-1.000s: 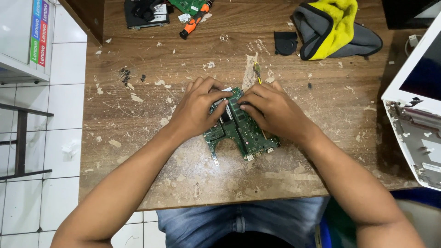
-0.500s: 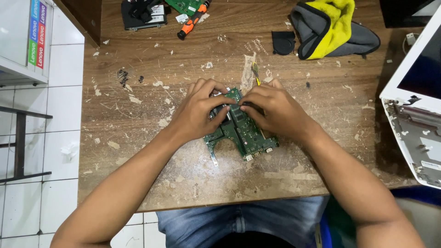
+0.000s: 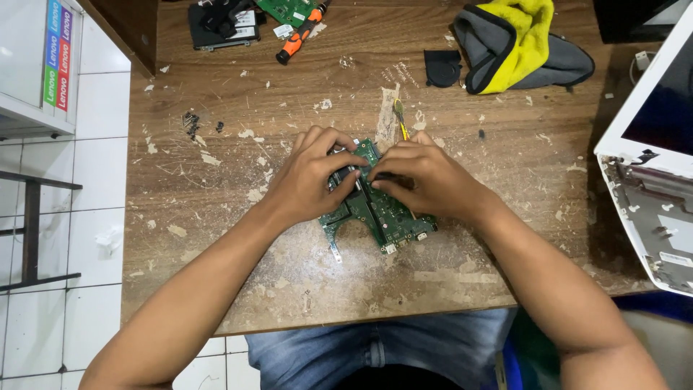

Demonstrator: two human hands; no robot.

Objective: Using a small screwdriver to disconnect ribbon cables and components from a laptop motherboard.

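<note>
a white tiled floor shows along the left, and over it stands a scarred wooden worktop (image 3: 216, 238), flecked with pale chips and scraps of paint, the person's jeans showing under its near edge. at the right edge lies an opened white laptop (image 3: 653, 166), its screen dark and its bare plastic base showing. at the far edge, right of middle, a yellow and grey cloth (image 3: 523, 40) is bunched up, with a small black part (image 3: 442, 67) just beside it. at the far edge toward the left lie a black flat component (image 3: 216, 25), another green board (image 3: 289, 9) and an orange-handled screwdriver (image 3: 299, 36). in the middle of the worktop lies the green circuit board (image 3: 382, 217), flat, its near end uncovered. the left hand (image 3: 314, 180) curls over the board's far left part, fingers bent and pressing on a dark piece there. the right hand (image 3: 426, 180) lies over the board's right half, fingertips pinched toward the same spot. a thin yellow tool (image 3: 399, 119) lies just beyond the hands. judging from this, the board is already out of the laptop and the hands are mid-work on one small part; whether that part is free cannot be told
</note>
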